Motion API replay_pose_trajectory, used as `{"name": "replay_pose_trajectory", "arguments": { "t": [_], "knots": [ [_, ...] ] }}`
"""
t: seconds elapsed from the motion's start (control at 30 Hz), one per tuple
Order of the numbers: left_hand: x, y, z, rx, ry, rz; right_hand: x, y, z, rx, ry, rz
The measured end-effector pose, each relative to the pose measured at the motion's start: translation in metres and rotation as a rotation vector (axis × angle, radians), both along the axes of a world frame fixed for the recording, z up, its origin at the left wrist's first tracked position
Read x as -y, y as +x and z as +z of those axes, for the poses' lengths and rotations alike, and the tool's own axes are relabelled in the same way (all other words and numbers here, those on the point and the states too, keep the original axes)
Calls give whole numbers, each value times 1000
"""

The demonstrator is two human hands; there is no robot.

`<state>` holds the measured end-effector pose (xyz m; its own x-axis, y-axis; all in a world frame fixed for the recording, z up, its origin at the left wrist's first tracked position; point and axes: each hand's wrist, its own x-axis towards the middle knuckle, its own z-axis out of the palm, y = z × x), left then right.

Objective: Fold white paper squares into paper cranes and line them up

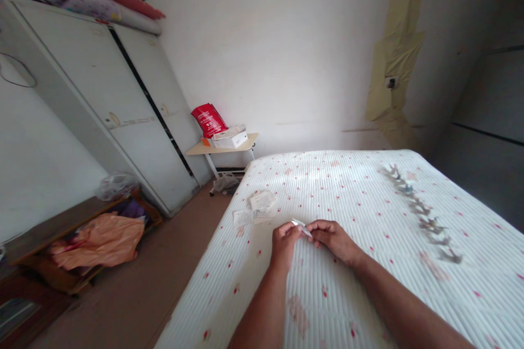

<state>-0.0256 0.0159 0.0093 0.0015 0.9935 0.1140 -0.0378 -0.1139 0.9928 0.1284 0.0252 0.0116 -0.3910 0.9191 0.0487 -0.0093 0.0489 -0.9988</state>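
Observation:
Above the bed (305, 294), my left hand (283, 244) pinches one end of a small folded piece of white paper (302, 227). On its other end are the closed fingers of my right hand (334, 240). The fingers cover much of the paper, so its full shape is hidden. Just beyond my left hand lie a few sheets of printed paper (263, 201), overlapping on the cover. Off to the right, several small greyish figures (418, 206), perhaps folded paper, stand in a slanting row.
A small table (196, 149) at the far left corner bears a red bag (209, 120) and a white box (231, 139). Along the left wall stand a grey cabinet (139, 114) and a low wooden bench (45, 232) with an orange plastic bag (100, 242).

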Motion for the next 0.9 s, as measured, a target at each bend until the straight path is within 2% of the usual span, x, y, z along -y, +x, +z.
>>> {"name": "replay_pose_trajectory", "arguments": {
  "t": [0.13,0.23,0.43,0.6,0.73,0.9],
  "knots": [
    [-1,-1,0,29,-41,-16,0,1,-4,63,86,0],
    [-2,0,-1,14,-42,-8,-1,1,-8,131,208,-40],
    [-3,4,-5,-26,-64,10,0,3,-5,411,614,-166],
    [-4,5,-4,-7,-78,32,5,2,4,538,959,-143],
    [-2,6,-1,19,-97,83,7,1,5,670,1079,-157],
    [0,4,2,51,-103,83,6,1,2,721,1137,-161]
  ]
}}
